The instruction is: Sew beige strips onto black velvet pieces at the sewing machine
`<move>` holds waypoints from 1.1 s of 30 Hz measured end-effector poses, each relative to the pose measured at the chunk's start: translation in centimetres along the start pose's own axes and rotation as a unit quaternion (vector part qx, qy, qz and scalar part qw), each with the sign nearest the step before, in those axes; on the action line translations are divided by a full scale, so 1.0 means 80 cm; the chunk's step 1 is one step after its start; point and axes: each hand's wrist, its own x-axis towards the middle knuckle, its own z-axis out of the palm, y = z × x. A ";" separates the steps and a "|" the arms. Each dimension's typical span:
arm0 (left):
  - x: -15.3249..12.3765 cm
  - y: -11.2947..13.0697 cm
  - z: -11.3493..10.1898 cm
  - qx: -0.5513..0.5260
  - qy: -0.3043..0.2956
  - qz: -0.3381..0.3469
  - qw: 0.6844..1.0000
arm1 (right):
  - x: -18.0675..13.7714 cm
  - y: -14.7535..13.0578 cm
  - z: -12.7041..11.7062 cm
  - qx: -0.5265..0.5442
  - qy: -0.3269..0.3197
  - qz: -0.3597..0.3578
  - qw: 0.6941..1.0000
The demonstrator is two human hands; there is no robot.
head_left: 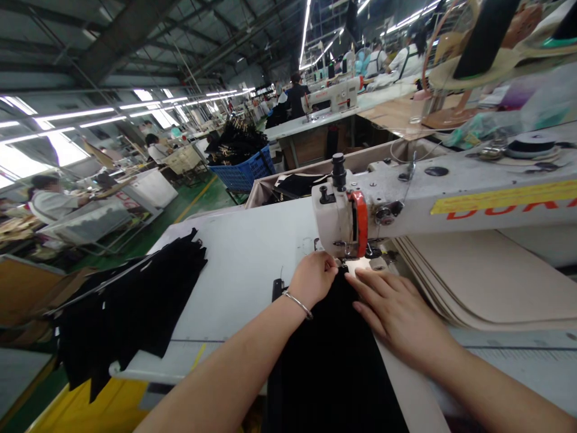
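Observation:
A long black fabric piece (333, 361) runs from the table's front edge up to the needle area of a sewing machine (338, 222). Beside the presser foot, at the fabric's far end, my left hand (314, 278) has its thumb and finger pinched together; whatever is between them is too small to make out. A metal bangle (297, 304) circles that wrist. My right hand (396, 307) lies with fingers stretched out, its fingertips at the fabric's right edge close to the needle. A small black object (276, 290) stands left of the fabric.
Black pieces (130, 307) hang over the table's left edge. Pale stacked sheets (491, 276) lie under the machine arm at right. Behind are a blue crate (246, 171) of dark pieces, another sewing machine (331, 96), a thread cone (484, 39) and people working.

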 end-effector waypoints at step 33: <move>-0.104 0.011 -0.027 0.094 -0.111 0.232 0.962 | -0.047 -0.029 -0.014 -0.014 0.022 -0.017 1.000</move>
